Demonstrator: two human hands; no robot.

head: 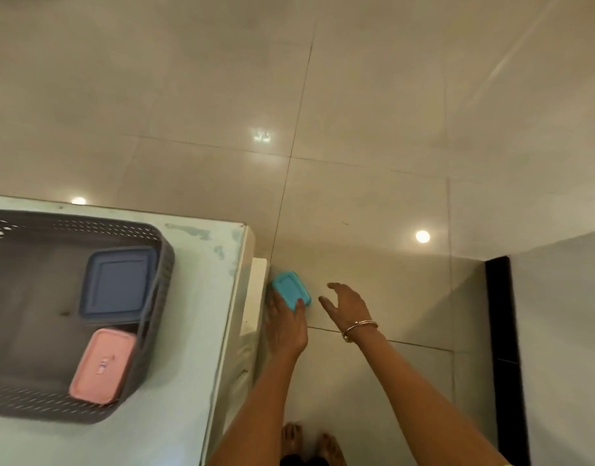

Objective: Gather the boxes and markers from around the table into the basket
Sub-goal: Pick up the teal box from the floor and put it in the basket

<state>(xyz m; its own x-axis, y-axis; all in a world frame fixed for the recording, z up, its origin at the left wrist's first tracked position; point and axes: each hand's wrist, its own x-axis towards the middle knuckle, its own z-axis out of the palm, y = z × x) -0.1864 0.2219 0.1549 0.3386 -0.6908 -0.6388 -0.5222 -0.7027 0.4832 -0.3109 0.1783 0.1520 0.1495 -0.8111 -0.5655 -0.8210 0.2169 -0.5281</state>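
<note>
Bare feet point(307, 442) below; left hand point(287, 326) clamps teal box point(291, 290), right hand point(348, 306) splayed empty. Basket point(151, 307) holds two boxes (markers possibly elsewhere).

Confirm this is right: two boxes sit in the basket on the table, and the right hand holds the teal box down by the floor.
Wrong hand. In the head view, the left hand holds the teal box; the right hand is open beside it. Two boxes do sit in the basket.

left hand point(287, 322): arm stretched down, fingers closed round a box point(291, 290)
right hand point(348, 306): arm out, fingers spread, holding nothing, bracelet on wrist
feet: bare
</note>
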